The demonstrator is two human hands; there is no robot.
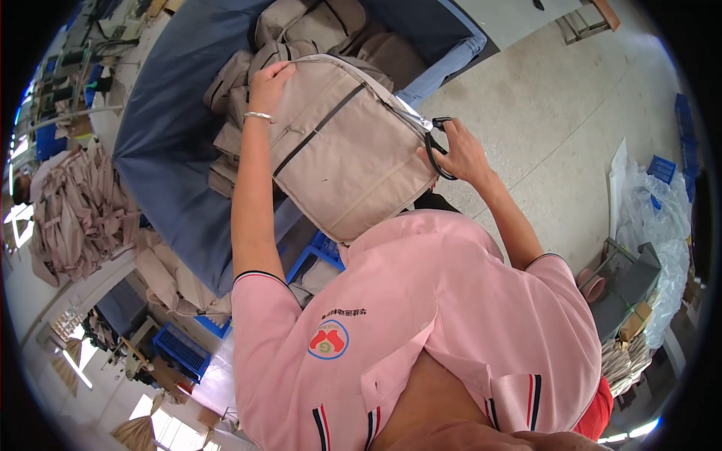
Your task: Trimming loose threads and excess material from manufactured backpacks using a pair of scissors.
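Hold the beige bag [342, 146], raised over the pile [301, 34] on the blue worktop [165, 128], taut with the left hand [268, 84] closed on its top corner, and keep the scissors [436, 146], gripped in the right hand [462, 154], snipping close along the edge.

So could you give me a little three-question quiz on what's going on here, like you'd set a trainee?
1. True or false: the left hand grips the far edge of the beige bag.
2. What does the right hand hold? A) scissors B) a tape measure C) a brush
3. Fill in: behind the bag, more beige bags lie piled on a dark ____ cloth.

Key
1. True.
2. A: black-handled scissors, at the bag's right corner.
3. Blue.
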